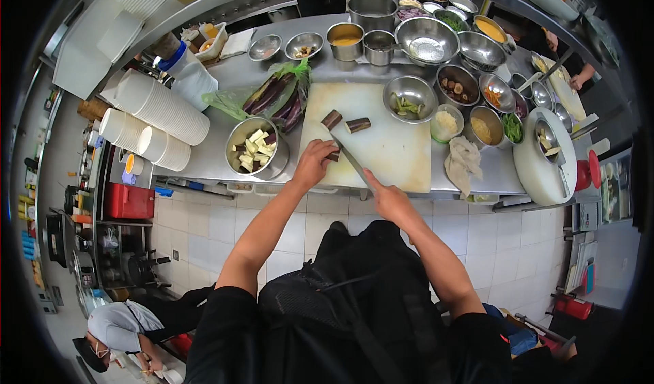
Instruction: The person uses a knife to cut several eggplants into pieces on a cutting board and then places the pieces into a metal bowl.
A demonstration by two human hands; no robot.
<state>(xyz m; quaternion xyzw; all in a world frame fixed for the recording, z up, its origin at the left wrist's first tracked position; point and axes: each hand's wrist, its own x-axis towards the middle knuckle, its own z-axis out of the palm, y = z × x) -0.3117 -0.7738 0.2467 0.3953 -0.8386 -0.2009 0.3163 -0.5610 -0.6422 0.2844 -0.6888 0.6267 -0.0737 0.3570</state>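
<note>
My right hand grips a kitchen knife, its blade slanting up and left over the white cutting board. Beside the blade, my left hand holds an eggplant piece down on the board; the fingers partly hide it. Two more dark purple eggplant sections, one on the left and one on the right, lie farther up the board. Left of the board stands a steel pot with cut eggplant pieces. Whole eggplants rest behind it in a green plastic bag.
A steel bowl with green vegetable pieces sits on the board's upper right corner. A crumpled cloth and several ingredient bowls stand to the right. Stacked white tubs crowd the left. Another person's hand is at the far right; a person bends at lower left.
</note>
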